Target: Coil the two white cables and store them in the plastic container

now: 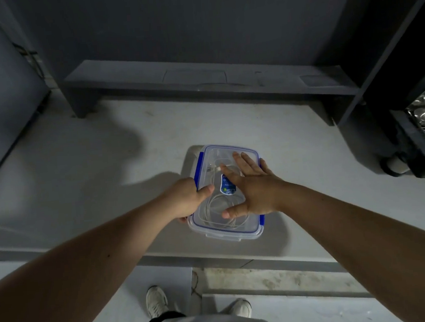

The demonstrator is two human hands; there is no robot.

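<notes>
Coiled white cables (219,211) are seen inside the clear, blue-clipped plastic container (258,229) on the grey table (80,171). Right hand (253,187), fingers spread, presses the lid; left hand (186,199) grips the side. Pressure should be kept even while clips are snapped.

Dim, bluish indoor light falls on a pale table (80,171), with the brightest patch toward 9 o'clock. Soft-edged shadows of head and arms spread toward 10 o'clock, suggesting a source behind and right of the camera. A faint sheen shows on the clear container lid (226,225). Wide-angle distortion bends the shelf (200,80) and walls at the edges, and the forearms near 6 o'clock loom large and slightly soft.
</notes>
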